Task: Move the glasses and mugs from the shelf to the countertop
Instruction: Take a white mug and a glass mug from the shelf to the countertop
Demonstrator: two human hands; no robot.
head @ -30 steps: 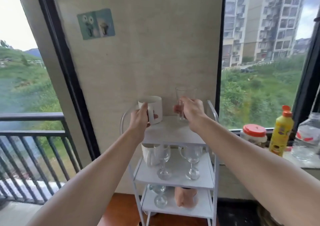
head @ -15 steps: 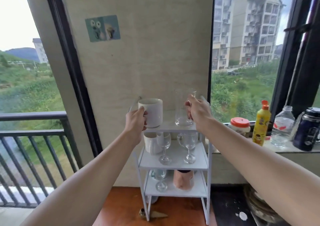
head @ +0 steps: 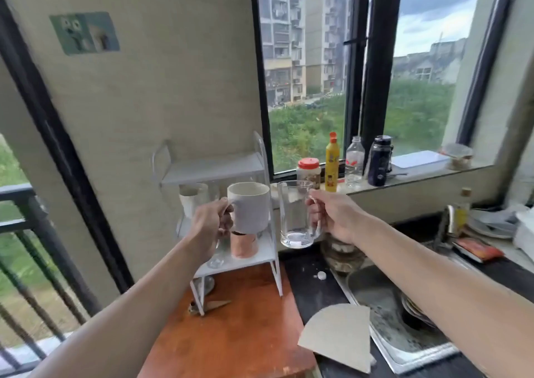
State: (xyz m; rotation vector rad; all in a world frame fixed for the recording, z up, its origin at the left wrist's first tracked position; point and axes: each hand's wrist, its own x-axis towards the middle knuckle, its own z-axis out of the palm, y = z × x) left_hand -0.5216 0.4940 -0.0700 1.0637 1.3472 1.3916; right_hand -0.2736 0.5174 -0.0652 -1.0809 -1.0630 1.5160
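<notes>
My left hand [head: 209,225] grips the handle of a white ceramic mug [head: 249,206], held in the air in front of the white three-tier shelf [head: 213,167]. My right hand [head: 335,218] holds a clear glass mug [head: 294,214] by its handle, level with the white mug and just right of the shelf. The shelf's top tier is bare. Behind the white mug, another white mug [head: 190,198] stands on the middle tier. A pink cup [head: 243,244] and a stemmed glass [head: 215,260] stand on the bottom tier, partly hidden by my left hand.
The shelf stands on a brown wooden surface [head: 237,328]. To the right lies a dark countertop [head: 315,293] with a sink [head: 384,317] holding dishes and a cardboard piece [head: 338,334]. On the windowsill stand a red-lidded jar [head: 308,171], a yellow bottle [head: 332,166], a clear bottle [head: 354,160] and a dark flask [head: 380,160].
Both hands have lifted the white mug and the glass mug off the top tier and drawn them toward me and to the right. The view has swung right, showing the sink.
</notes>
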